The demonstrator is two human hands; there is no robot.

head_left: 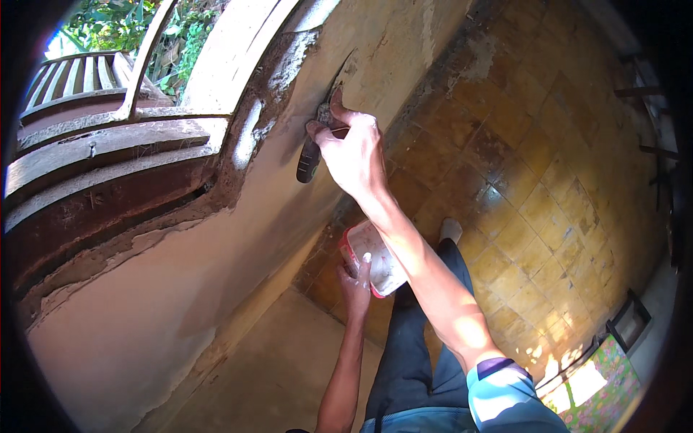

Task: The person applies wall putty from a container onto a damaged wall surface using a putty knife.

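My right hand is closed round a putty knife with a dark handle, up against the plastered wall. The handle points down and left; its thin blade, seen nearly edge-on, lies at the wall surface beyond my fingers. Lower down, my left hand grips the side of a red-rimmed tub, thumb over the edge. Whitish paste coats the inside of the tub, and a white smear shows on my left thumb. Part of the tub is hidden behind my right forearm.
A weathered wooden window frame with a rough, crumbling edge is at upper left, greenery outside. Worn yellow-brown floor tiles spread to the right. A dark frame and a flowered cloth are at lower right. My foot stands near the wall.
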